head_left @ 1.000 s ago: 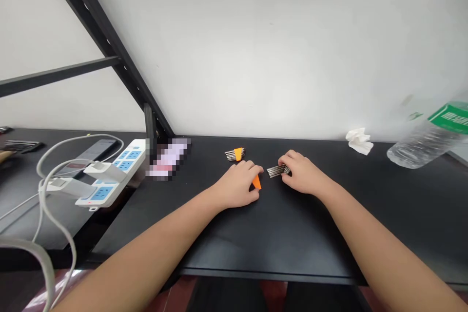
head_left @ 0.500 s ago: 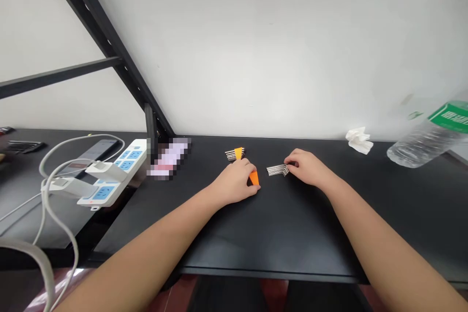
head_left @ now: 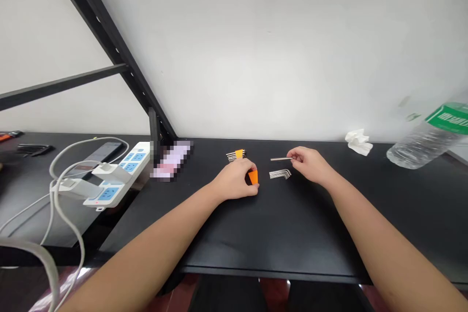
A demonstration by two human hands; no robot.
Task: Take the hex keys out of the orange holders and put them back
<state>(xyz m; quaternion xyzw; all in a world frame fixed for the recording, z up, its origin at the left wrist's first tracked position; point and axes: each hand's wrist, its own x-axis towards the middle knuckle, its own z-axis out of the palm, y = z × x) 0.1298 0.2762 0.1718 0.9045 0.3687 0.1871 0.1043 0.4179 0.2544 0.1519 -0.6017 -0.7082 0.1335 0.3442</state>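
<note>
My left hand [head_left: 236,180] is closed around a small orange holder [head_left: 253,177], with thumb and fingers on its sides. Between the fingertips of my right hand [head_left: 307,162] is a single hex key [head_left: 281,159], its long arm pointing left and its bent end hidden by the fingers. Just below it, several loose hex keys [head_left: 280,174] lie side by side on the black table [head_left: 278,234]. Behind my left hand is a hex key set [head_left: 239,154] in an orange holder.
At left a white power strip [head_left: 126,175] bears plugs and looping cables, near a phone [head_left: 104,152]. A blurred-out flat item [head_left: 171,160] lies by the black metal frame [head_left: 120,58]. Crumpled tissue [head_left: 359,142] and a tilted plastic bottle [head_left: 420,144] are at right.
My right hand has lifted one hex key off the row and moved it slightly away from me. My left hand still grips the orange holder in nearly the same place.
</note>
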